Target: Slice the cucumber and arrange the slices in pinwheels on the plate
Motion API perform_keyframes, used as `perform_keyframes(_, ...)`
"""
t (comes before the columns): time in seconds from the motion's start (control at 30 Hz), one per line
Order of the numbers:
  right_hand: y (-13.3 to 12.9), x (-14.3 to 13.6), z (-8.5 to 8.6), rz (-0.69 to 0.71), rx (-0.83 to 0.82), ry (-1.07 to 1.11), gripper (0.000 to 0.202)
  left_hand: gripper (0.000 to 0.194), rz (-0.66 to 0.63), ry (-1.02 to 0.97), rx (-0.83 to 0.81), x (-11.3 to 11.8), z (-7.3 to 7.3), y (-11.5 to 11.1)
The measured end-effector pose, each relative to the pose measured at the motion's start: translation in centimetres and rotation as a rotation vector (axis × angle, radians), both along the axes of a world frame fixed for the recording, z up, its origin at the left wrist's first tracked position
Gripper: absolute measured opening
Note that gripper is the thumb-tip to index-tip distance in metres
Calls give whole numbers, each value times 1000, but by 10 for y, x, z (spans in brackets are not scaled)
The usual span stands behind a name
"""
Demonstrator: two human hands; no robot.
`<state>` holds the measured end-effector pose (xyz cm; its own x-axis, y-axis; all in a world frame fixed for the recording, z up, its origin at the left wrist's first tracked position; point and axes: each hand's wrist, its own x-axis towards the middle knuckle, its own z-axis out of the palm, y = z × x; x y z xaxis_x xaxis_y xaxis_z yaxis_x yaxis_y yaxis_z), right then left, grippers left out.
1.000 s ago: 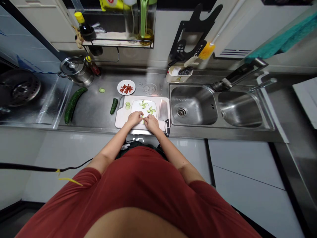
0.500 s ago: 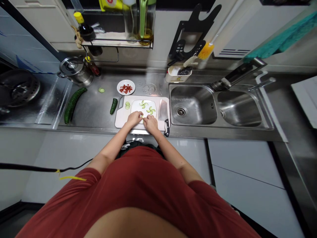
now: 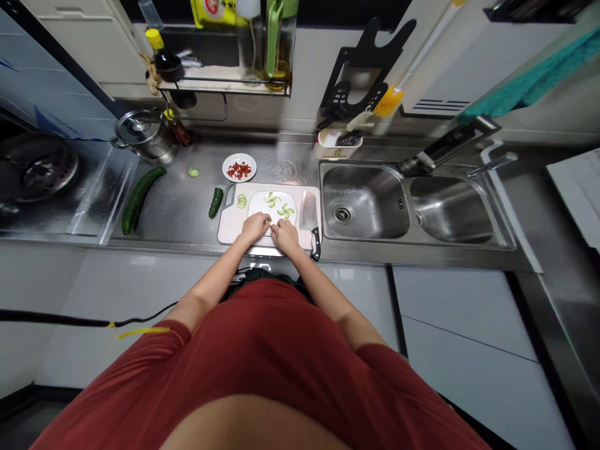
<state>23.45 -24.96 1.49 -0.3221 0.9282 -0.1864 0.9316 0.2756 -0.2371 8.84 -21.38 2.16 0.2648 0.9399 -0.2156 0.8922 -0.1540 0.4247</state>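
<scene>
My left hand (image 3: 255, 228) and my right hand (image 3: 285, 236) meet over the front part of a white plate (image 3: 259, 201). Their fingertips are pinched together around a small pale-green cucumber slice, mostly hidden by the fingers. Farther back on the plate, thin cucumber slices form two pinwheel flowers, one at the top (image 3: 271, 199) and one at the right (image 3: 285, 211). Under the plate lies a pale cutting board (image 3: 229, 226). Several loose cucumber slices (image 3: 242, 201) rest on its left side. A cleaver (image 3: 308, 211) with a black handle lies along its right side.
Left of the board are a cut cucumber piece (image 3: 215, 203), a long whole cucumber (image 3: 140, 200) and a lone slice (image 3: 194, 172). Behind stands a small plate (image 3: 240, 180) of chopped red pieces. A steel pot (image 3: 145, 137) is back left; a double sink (image 3: 365, 234) lies right.
The whole view has shifted slightly. Both hands stay together at the plate's front, with only small finger movements; the pinwheels and cleaver remain where they were.
</scene>
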Motion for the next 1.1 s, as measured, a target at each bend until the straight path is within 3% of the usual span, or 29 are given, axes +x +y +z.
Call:
perform_keyframes(0.47, 4, 0, -2, 4, 23, 28, 32, 24, 6, 0, 24, 1, -4, -2)
perform_keyframes(0.83, -9, 15, -24, -130, 216, 356, 30, 26, 44, 12, 11, 4, -3, -3)
perform_keyframes(1.1, -15, 21, -23, -195, 248, 483, 29, 23, 62, 17, 39, 5, -9, -2)
